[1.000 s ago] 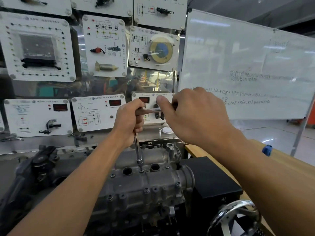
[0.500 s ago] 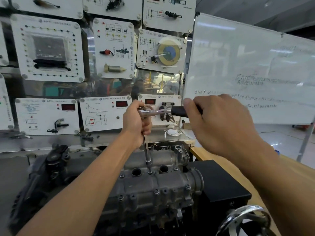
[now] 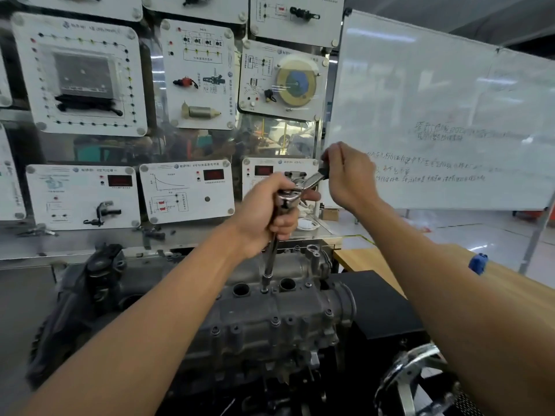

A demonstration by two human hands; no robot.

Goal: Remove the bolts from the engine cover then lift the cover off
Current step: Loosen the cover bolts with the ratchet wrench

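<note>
Ratchet (image 3: 289, 199) and extension bar (image 3: 271, 259) are clasped together by the left grip (image 3: 267, 211), its fingers curled round the bar's top. The ratchet's handle, up and right of that grip, is pinched by the right grip (image 3: 348, 175). Directly below the left grip, the socket (image 3: 266, 279) is set onto the engine cover (image 3: 255, 334) between two round holes. Bolts (image 3: 274, 321) are seen along the cover's near edge, farther below.

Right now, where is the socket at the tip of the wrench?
In the head view, centre: the socket sits on top of the engine cover, between two round holes.
</note>
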